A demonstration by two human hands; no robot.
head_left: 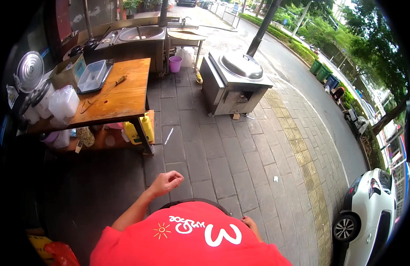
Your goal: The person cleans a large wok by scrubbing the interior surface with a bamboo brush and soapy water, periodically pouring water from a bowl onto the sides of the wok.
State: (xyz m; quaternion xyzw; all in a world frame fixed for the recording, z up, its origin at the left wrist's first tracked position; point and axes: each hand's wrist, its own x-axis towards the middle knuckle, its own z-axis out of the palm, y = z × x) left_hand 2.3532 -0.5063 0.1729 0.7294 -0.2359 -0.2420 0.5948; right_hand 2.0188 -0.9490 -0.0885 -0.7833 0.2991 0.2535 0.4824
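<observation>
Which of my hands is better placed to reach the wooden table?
Probably your left hand: it is out clear of the red shirt and nearer the wooden table. Your right hand is partly hidden by the shirt and farther from the table.

Red shirt (191, 244) is hiding most of the right hand (247, 220). Left of shirt, red plastic bag (61, 253) is running off lower edge; right of shirt, white car (362, 248) likewise.

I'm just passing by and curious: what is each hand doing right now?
Left hand: loosely closed, fingers curled, nothing seen in it.
Right hand: mostly hidden by the red shirt; cannot tell.
</observation>
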